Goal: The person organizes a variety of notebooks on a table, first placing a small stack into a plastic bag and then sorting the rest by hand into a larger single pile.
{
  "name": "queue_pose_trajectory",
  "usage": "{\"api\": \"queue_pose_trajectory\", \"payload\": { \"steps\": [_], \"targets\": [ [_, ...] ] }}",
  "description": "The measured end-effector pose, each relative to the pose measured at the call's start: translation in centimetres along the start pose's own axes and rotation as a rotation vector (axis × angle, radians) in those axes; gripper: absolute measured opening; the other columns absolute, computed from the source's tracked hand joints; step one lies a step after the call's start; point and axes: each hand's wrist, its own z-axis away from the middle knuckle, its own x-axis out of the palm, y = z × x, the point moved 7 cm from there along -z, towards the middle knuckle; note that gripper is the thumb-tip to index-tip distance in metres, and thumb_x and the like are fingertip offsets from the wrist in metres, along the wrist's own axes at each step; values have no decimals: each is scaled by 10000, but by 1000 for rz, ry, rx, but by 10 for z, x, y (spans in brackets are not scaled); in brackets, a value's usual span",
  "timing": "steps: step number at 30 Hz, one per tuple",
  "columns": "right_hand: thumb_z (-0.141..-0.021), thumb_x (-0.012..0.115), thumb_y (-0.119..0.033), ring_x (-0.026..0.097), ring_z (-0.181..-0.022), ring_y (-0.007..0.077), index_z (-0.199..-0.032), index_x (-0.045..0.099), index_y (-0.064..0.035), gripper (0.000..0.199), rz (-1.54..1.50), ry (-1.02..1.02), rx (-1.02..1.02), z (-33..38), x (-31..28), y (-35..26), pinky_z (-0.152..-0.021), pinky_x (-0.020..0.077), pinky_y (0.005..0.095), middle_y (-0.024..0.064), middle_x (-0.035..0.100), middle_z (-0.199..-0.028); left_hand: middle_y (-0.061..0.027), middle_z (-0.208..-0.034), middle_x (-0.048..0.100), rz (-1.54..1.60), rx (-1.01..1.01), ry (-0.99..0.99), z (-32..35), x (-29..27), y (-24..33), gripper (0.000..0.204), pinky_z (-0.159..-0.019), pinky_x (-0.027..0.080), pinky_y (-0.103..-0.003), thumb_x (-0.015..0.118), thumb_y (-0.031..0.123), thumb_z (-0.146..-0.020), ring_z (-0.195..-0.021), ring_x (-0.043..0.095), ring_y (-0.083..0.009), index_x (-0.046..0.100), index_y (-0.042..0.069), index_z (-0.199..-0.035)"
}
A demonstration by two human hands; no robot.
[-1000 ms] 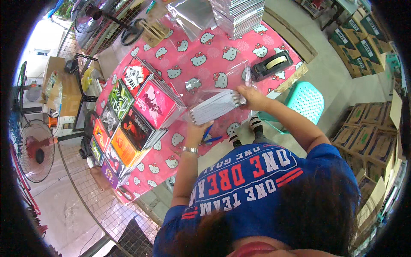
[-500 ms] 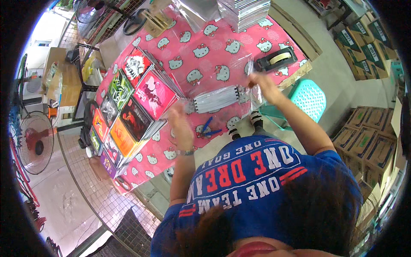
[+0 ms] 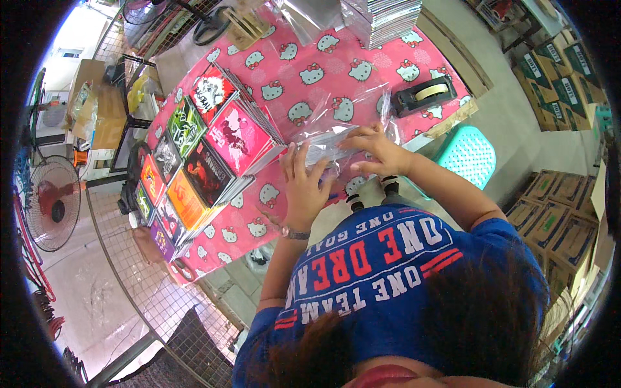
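Note:
A pale bundle in clear plastic wrap [image 3: 323, 152] lies near the table's front edge, mostly covered by my hands. Black coil loops at its two ends showed half a second ago, like spiral notebooks seen edge-on. My left hand [image 3: 303, 187] rests on its near left side, fingers spread. Over the right end is my right hand [image 3: 380, 150], fingers bent and thumb apart, touching the film. Loose clear film stands up beyond the bundle. Something blue and slim is largely hidden beside my left hand.
Stacks of colourful spiral notebooks [image 3: 239, 139] stand left on the pink patterned tablecloth [image 3: 275, 90]. A black tape dispenser [image 3: 424, 96] sits at the right, a tall wrapped stack [image 3: 388, 22] at the back. Beyond the right edge are a turquoise stool [image 3: 467, 158] and cardboard boxes [image 3: 563, 216].
Both hands have come in from either side and down onto the wrapped bundle, covering most of it. The loose film now stands crumpled behind it. The view has shifted slightly.

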Motion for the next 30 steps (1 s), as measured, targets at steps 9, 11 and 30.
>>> {"api": "queue_pose_trajectory", "payload": {
  "steps": [9,11,30],
  "targets": [
    [-775,643,-309,527,-982,336,-1100,584,-37,428,4,135,-41,26,0,9,-879,376,415,160,591,-1047,-106,-1308,478,19,160,-20,-88,-16,17,224,-1082,252,-506,706,166,-693,-1278,349,-344,690,93,-904],
    [-771,647,-312,531,-976,339,-1099,584,-37,432,-30,161,2,23,-1,10,-885,376,417,161,591,-1053,-110,-1241,539,-170,281,-30,-118,1,15,180,-1065,286,-505,707,152,-681,-1216,436,-322,689,70,-840],
    [-701,647,-590,444,-1087,314,-1203,611,-295,583,409,-239,-188,-9,12,-8,-846,345,461,105,387,-1410,-120,-1214,565,504,-377,321,10,-31,-43,336,-1070,270,-480,486,296,-922,-1171,480,-307,645,63,-1105]
  ]
}}
